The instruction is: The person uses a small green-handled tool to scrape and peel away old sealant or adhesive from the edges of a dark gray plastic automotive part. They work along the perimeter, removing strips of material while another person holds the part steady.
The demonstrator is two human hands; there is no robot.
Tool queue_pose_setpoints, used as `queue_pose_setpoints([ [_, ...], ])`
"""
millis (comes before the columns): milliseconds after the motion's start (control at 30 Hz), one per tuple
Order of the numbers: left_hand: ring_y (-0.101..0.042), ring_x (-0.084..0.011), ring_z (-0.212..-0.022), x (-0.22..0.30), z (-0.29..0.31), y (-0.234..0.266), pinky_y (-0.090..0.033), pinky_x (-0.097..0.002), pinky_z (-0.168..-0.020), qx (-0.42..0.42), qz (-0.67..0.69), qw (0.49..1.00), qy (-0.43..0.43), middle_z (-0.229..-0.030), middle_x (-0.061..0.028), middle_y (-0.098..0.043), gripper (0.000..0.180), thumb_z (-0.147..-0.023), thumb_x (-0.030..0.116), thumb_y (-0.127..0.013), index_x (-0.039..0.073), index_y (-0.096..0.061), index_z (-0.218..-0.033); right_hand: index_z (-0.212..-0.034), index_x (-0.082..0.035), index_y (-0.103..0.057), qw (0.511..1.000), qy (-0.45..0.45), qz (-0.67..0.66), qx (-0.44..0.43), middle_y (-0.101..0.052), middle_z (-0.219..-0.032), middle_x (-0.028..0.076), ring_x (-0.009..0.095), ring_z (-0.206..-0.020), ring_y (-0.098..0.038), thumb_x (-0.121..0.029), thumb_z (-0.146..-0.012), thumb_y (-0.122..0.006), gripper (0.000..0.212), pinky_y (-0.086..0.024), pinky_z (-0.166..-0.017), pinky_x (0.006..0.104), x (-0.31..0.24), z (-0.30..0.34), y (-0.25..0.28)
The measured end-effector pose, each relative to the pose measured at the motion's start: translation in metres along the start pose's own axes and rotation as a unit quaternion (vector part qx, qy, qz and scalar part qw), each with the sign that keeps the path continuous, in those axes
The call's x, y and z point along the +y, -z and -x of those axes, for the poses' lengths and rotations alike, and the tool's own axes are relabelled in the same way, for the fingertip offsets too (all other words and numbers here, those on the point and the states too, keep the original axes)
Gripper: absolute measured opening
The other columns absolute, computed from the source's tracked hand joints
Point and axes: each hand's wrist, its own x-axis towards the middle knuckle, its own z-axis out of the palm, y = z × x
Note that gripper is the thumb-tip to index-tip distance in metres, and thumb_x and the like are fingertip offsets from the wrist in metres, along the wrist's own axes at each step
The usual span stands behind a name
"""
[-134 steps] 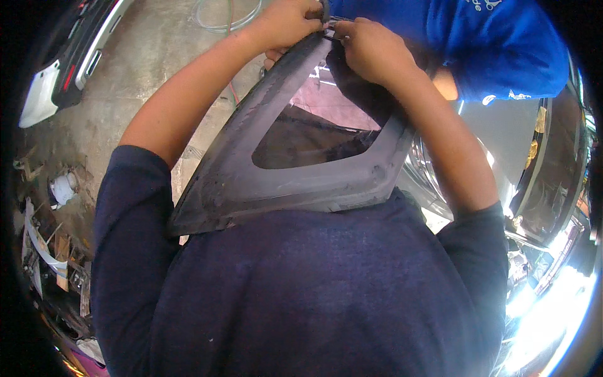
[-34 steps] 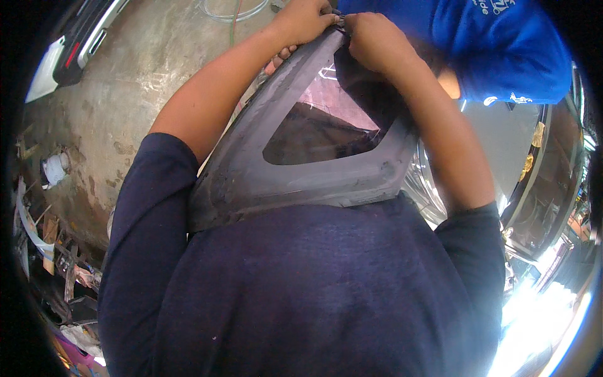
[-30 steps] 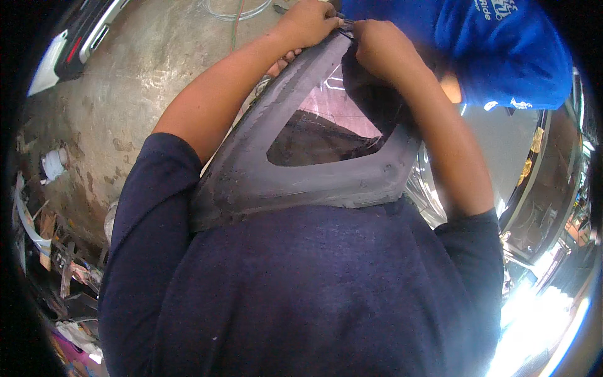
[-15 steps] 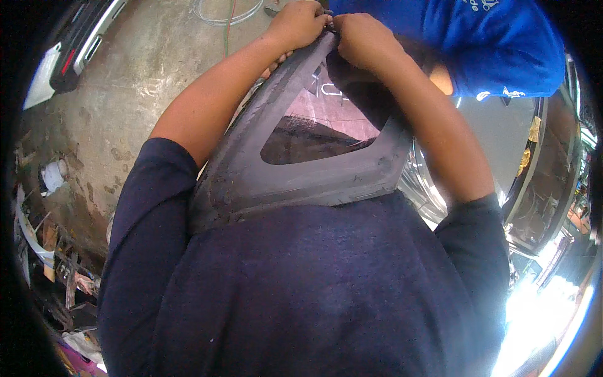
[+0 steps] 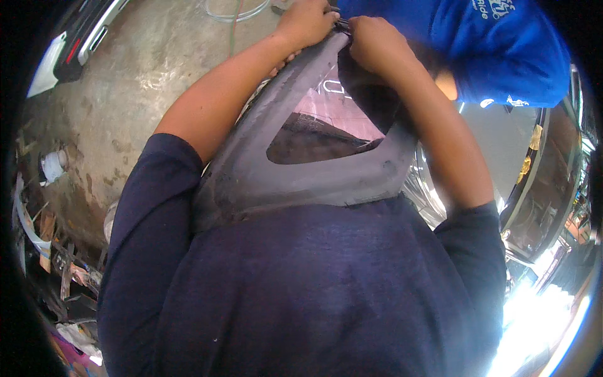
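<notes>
A grey triangular panel [image 5: 314,182] with a rounded three-sided opening, like a car's quarter-window surround, leans against my front with its narrow end away from me. At that far tip my left hand [image 5: 308,24] has its fingers curled closed around a thin dark strip [image 5: 341,24]. Just to the right, my right hand [image 5: 377,44] pinches at the same spot; what lies inside its fingers is hidden. Below my left wrist, fingertips [image 5: 286,63] rest along the panel's left edge; whose they are I cannot tell. A pinkish surface [image 5: 333,110] shows through the opening.
A co-worker in a blue shirt [image 5: 496,50] is close at the far right. Coiled wire [image 5: 235,14] lies on the concrete floor [image 5: 138,81]. A bumper-like part [image 5: 78,47] is at far left, scrap [image 5: 69,270] at near left. A grey car-like panel [image 5: 502,138] is at right.
Both hands and the panel's far end have shifted slightly right in the picture. The dark strip between my hands shows more clearly. My grip looks much the same.
</notes>
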Motion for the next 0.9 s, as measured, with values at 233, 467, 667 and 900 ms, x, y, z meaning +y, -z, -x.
queue_pose_setpoints([
  [233, -0.077, -0.0518, -0.110, -0.010, 0.002, -0.006, -0.060, -0.0581, -0.098, 0.038, -0.007, 0.999, 0.002, -0.114, -0.0326, -0.080, 0.031, -0.104, 0.026, -0.072, -0.003, -0.081, -0.112, -0.120, -0.002, -0.083, 1.000, 0.004, -0.020, -0.014, -0.082, -0.124, 0.024, 0.046, -0.116, -0.079, -0.013, -0.095, -0.070, 0.031, -0.065, -0.100, 0.0573, 0.006, 0.002, 0.002],
  [467, -0.076, -0.0510, -0.113, 0.000, 0.000, 0.000, -0.058, -0.0585, -0.101, 0.022, 0.008, 0.999, 0.035, -0.114, -0.0312, -0.080, 0.033, -0.106, 0.029, -0.071, -0.002, -0.079, -0.113, -0.127, -0.005, -0.080, 0.999, 0.025, 0.002, 0.029, -0.081, -0.126, 0.024, 0.047, -0.118, -0.078, -0.010, -0.095, -0.065, 0.036, -0.063, -0.103, 0.0578, 0.004, 0.011, -0.001],
  [667, -0.075, -0.0511, -0.114, 0.006, 0.007, 0.003, -0.058, -0.0590, -0.102, 0.062, -0.045, 0.997, -0.003, -0.113, -0.0315, -0.079, 0.034, -0.107, 0.030, -0.070, -0.002, -0.079, -0.113, -0.126, -0.004, -0.079, 1.000, -0.009, -0.007, 0.017, -0.081, -0.126, 0.025, 0.047, -0.121, -0.076, -0.008, -0.095, -0.064, 0.035, -0.061, -0.106, 0.0574, 0.001, 0.001, -0.002],
  [900, -0.076, -0.0516, -0.110, -0.005, 0.003, 0.001, -0.058, -0.0599, -0.099, 0.067, -0.035, 0.997, -0.006, -0.111, -0.0319, -0.079, 0.034, -0.105, 0.031, -0.072, -0.002, -0.080, -0.109, -0.124, -0.003, -0.081, 1.000, -0.014, 0.017, -0.011, -0.081, -0.124, 0.026, 0.047, -0.118, -0.078, -0.012, -0.095, -0.068, 0.034, -0.063, -0.103, 0.0576, -0.005, 0.007, 0.004],
])
